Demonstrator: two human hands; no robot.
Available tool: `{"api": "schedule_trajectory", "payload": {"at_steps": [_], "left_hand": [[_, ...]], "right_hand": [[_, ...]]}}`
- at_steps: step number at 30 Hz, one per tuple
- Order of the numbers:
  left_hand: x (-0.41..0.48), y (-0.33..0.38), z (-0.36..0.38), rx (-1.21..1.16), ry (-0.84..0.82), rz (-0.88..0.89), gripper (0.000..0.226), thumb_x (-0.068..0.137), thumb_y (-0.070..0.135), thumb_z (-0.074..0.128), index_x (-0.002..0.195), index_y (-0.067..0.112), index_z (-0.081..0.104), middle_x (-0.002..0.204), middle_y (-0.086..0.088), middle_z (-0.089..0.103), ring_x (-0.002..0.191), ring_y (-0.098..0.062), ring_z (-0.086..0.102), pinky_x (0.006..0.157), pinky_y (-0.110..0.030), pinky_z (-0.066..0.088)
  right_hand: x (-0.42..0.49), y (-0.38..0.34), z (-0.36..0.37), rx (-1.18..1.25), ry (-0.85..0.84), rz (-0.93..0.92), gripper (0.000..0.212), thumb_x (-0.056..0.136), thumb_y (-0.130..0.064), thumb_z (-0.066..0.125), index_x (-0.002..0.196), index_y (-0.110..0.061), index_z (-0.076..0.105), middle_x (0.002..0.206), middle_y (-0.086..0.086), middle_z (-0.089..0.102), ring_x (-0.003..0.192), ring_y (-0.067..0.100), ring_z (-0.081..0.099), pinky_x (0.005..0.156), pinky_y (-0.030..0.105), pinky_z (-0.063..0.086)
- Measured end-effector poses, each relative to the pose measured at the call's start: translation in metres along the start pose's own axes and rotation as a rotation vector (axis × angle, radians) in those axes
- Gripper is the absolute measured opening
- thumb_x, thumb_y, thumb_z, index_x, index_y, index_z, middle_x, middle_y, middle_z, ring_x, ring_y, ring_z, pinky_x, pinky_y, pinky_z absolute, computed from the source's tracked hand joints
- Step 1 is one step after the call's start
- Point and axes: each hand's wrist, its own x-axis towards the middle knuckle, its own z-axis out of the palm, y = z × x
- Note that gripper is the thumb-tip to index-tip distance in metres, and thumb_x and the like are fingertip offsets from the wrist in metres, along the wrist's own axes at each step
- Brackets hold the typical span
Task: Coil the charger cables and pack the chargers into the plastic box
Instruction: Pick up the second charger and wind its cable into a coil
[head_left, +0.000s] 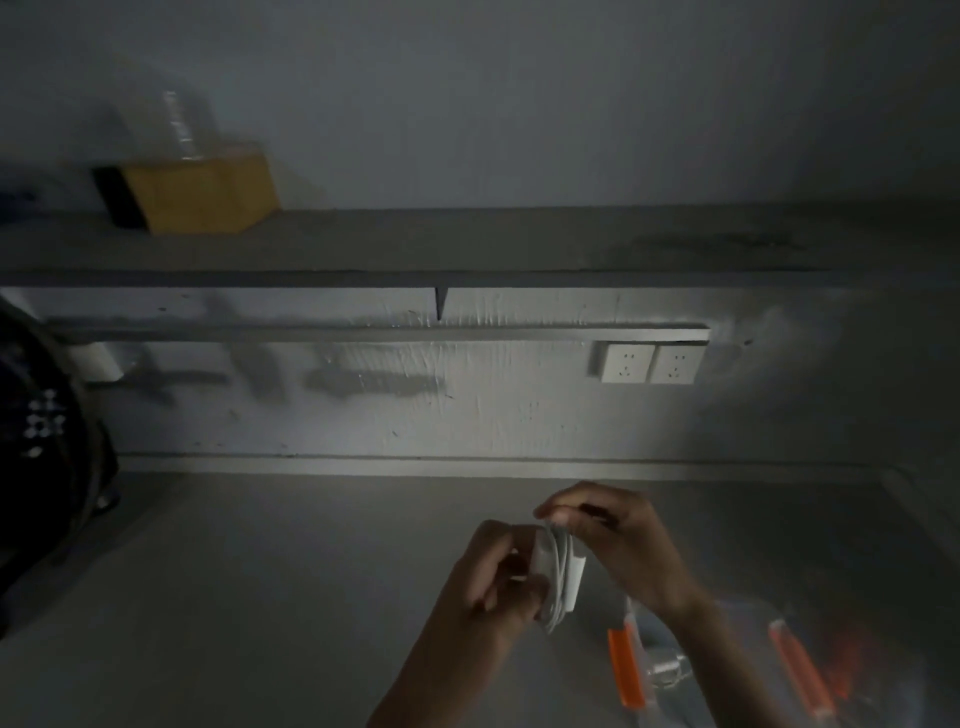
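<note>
head view: a white charger (570, 574) with its cable wound round it is gripped above the desk (260, 571) by the left hand (493, 582), fingers curled round one side, and is pinched at the top by the right hand (618, 540), just beside the clear box (626, 670) with orange latches.

Saw grey worktop (260, 597) under dim light, running back to wall. Found clear plastic box (626, 670) on it at near right, two orange latches on rim, contents blurred. Noted large dark object (36, 441) at worktop's left edge; could not tell whether resting on it. Saw grey shelf (519, 244) above, on wall. Found yellow carton (202, 195) with black end on shelf's left part, blurred clear container (182, 124) just behind it.
</note>
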Motion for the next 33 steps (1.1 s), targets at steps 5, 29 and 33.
{"api": "schedule_trajectory", "payload": {"at_steps": [5,29,33], "left_hand": [[-0.014,-0.01,-0.009,0.094,0.041,-0.109,0.027,0.079,0.016,0.06,0.103,0.005,0.062,0.097,-0.024,0.065,0.08,-0.014,0.065,0.069,-0.019,0.048],[-0.026,-0.015,-0.014,-0.192,-0.11,-0.368,0.031,0.069,0.017,0.069,0.098,0.004,0.071,0.081,-0.01,0.066,0.076,-0.027,0.06,0.064,-0.03,0.052],[-0.029,-0.01,-0.019,-0.155,-0.128,-0.185,0.035,0.078,0.02,0.068,0.107,0.001,0.065,0.089,-0.02,0.066,0.083,-0.022,0.064,0.074,-0.026,0.051]], "right_hand": [[-0.012,0.016,0.027,0.097,0.262,0.079,0.01,0.078,-0.017,0.07,0.077,-0.026,0.074,0.082,-0.005,0.075,0.076,0.01,0.068,0.073,0.029,0.05],[-0.037,0.013,0.035,0.029,0.644,-0.115,0.022,0.083,-0.008,0.062,0.078,-0.029,0.067,0.08,-0.009,0.065,0.079,0.01,0.063,0.069,0.016,0.047],[-0.041,0.021,0.022,-0.058,0.338,-0.093,0.011,0.084,-0.037,0.064,0.08,-0.028,0.07,0.084,-0.008,0.066,0.082,0.012,0.065,0.07,0.022,0.049]]}}
